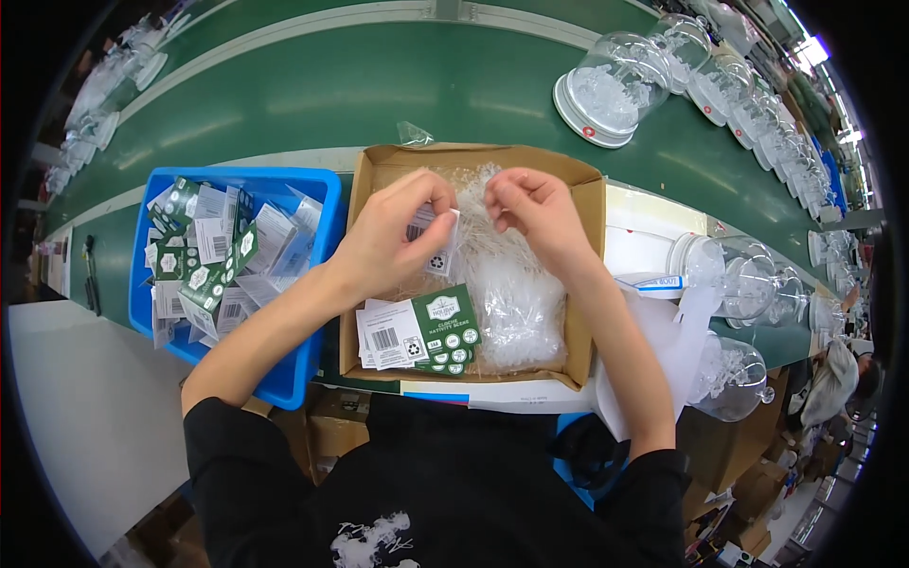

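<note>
Over a shallow cardboard box (589, 204), my left hand (402, 232) pinches a small white tag card (439, 262) printed with a barcode. To its right, my right hand (535, 213) is raised with thumb and fingertips pressed together; whatever they hold is too fine to make out. Below the hands lies a bundle of thin clear plastic strands (516, 312), with more loose strands (469, 180) toward the far side of the box. Green and white tag cards (445, 327) are stacked in the near left corner of the box.
A blue plastic bin (331, 199) full of green and white tags stands left of the box. Clear glass domes (615, 85) on white bases line the green table's (379, 76) far right. More domes (743, 275) and a white foam sheet (653, 331) sit at right.
</note>
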Available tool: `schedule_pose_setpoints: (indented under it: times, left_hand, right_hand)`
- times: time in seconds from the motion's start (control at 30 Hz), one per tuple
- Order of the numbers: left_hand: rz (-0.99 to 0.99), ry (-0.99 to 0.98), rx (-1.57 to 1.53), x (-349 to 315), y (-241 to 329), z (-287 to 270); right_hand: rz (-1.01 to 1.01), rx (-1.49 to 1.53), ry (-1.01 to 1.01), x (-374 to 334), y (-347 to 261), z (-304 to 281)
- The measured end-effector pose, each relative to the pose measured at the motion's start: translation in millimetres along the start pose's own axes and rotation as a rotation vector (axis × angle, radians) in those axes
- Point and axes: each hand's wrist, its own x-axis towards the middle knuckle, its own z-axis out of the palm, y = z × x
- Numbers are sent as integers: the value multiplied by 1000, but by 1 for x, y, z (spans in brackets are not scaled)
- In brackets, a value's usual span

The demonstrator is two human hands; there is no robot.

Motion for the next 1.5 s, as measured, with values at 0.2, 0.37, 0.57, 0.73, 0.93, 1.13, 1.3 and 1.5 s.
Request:
schedule_pose_setpoints:
  times: [0.2,0.37,0.57,0.73,0.93,1.13,1.3,1.5]
  left_hand:
    - [120,137,216,-2,1,2]
    - [87,214,189,-4,2,2]
    - [82,187,141,-4,8,0]
    - [34,157,77,1,-3,0]
    - [80,181,221,-2,-8,0]
    - [105,192,362,-2,-2,-1]
    - [43,167,185,-3,-6,2]
    - [-107,103,188,-2,4,1]
  right_hand:
    - [-79,226,113,1,3,0]
    - [-43,151,3,-5,2,-1]
    - [-1,24,-117,-9,-7,10]
    - [15,39,-112,0,-4,4]
    - [17,4,-103,-5,-7,11]
    - [52,15,-160,-7,-4,10]
    - [-100,-61,-84,-2,0,12]
    - [-177,-124,-75,-2,6,12]
